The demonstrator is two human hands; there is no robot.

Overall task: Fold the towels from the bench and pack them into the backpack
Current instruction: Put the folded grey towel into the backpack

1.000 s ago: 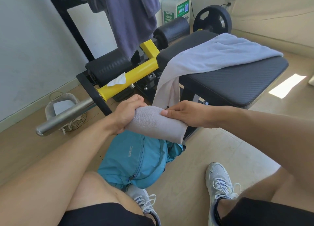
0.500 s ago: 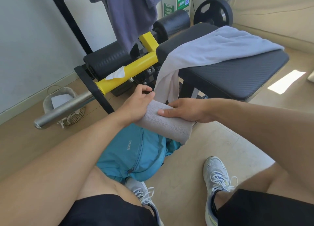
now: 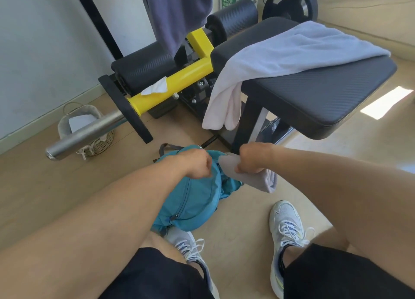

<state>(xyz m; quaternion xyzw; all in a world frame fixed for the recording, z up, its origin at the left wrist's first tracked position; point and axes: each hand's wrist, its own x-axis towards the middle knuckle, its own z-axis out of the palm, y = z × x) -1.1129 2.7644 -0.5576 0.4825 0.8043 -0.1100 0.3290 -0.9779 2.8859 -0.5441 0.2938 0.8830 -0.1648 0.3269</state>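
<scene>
A teal backpack (image 3: 193, 206) lies on the floor between my feet. My left hand (image 3: 194, 165) grips the backpack's top edge. My right hand (image 3: 252, 158) grips a rolled grey towel (image 3: 258, 179), held low just right of the backpack's top, one end touching it. A second, light towel (image 3: 292, 49) lies unfolded across the black bench pad (image 3: 325, 89), with one end hanging off the pad's left side.
A yellow bar (image 3: 177, 80) with a steel sleeve (image 3: 85, 134) juts out at left, a white cloth on it. A woven basket (image 3: 89, 130) stands by the wall. Dark clothing (image 3: 179, 13) hangs above. A weight plate (image 3: 289, 2) sits behind the bench.
Both hands dropped from in front of the bench to the backpack. My left hand let go of the rolled towel and took the backpack's top; my right hand kept the towel.
</scene>
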